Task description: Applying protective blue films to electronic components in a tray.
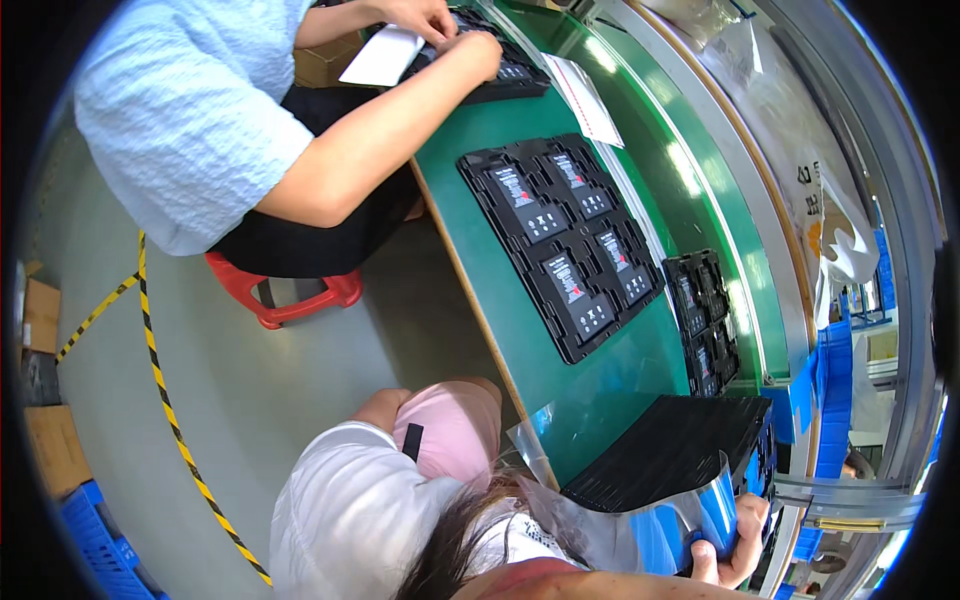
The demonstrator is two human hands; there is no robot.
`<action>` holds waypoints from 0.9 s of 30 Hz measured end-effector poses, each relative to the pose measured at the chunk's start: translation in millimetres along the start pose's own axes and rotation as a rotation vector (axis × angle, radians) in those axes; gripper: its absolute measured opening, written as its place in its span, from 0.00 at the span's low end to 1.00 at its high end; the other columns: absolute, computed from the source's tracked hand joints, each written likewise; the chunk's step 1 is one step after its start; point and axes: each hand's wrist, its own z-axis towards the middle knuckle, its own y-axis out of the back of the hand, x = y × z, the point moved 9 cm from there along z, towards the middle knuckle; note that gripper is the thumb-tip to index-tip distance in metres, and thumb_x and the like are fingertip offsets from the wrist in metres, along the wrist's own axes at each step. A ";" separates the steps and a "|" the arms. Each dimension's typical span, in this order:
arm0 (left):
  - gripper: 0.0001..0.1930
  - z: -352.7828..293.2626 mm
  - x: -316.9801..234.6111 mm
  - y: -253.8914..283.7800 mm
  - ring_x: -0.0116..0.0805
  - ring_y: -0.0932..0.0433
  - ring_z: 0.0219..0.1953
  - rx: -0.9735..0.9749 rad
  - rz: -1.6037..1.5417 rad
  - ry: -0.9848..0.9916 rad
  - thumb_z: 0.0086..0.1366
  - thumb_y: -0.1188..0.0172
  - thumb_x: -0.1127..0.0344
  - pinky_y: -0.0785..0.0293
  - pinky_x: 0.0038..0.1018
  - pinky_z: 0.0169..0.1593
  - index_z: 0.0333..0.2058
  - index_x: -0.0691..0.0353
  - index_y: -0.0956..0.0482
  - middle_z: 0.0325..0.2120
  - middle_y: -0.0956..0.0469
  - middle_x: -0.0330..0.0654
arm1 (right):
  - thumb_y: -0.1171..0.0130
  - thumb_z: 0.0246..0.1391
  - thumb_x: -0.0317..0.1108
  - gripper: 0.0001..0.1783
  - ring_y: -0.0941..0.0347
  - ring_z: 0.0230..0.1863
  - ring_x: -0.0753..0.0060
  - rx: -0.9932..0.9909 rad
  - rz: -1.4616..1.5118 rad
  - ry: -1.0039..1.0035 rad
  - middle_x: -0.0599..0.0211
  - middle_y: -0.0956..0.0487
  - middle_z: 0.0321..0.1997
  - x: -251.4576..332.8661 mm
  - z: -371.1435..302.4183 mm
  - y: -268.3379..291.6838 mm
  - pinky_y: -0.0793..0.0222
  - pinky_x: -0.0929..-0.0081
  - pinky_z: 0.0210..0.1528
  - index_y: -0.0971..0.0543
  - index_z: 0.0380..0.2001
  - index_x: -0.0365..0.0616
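My right hand is at the lower right, its thumb and fingers closed on the edge of a clear plastic sheet that curves up and shows blue patches. Beside it rises a stack of black plastic trays, partly covered by the sheet. Along my other side only a bit of bare arm shows by the pink shorts; my left hand is out of sight. Farther up the green table lies a black tray holding several flat black batteries with white print.
A smaller-looking black tray with batteries leans near the table's right edge. At the far end a co-worker in a light blue shirt handles another tray, next to white paper. A red stool stands beside the table.
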 end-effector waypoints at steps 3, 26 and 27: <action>0.17 -1.5 5.2 13.4 0.43 0.28 0.52 -0.006 0.040 -0.017 0.60 0.48 0.54 0.31 0.39 0.53 0.45 0.51 0.23 0.47 0.25 0.48 | 0.39 0.42 0.50 0.28 0.39 0.38 0.65 0.014 0.018 0.015 0.58 0.34 0.34 -4.8 -1.0 -1.8 0.42 0.66 0.44 0.31 0.38 0.38; 0.21 -41.6 16.7 19.8 0.39 0.29 0.53 -0.276 -0.102 -0.171 0.62 0.53 0.46 0.34 0.34 0.53 0.46 0.50 0.23 0.50 0.27 0.46 | 0.44 0.51 0.48 0.21 0.34 0.37 0.74 0.069 -0.004 -0.061 0.66 0.31 0.35 -7.4 2.4 -0.1 0.37 0.75 0.45 0.33 0.39 0.43; 0.21 -42.8 19.5 20.3 0.39 0.29 0.53 -0.275 -0.121 -0.160 0.62 0.53 0.46 0.34 0.34 0.53 0.46 0.50 0.23 0.50 0.27 0.46 | 0.44 0.51 0.48 0.21 0.34 0.37 0.74 0.067 -0.004 -0.059 0.66 0.31 0.35 -7.3 2.6 -0.2 0.37 0.75 0.45 0.33 0.39 0.43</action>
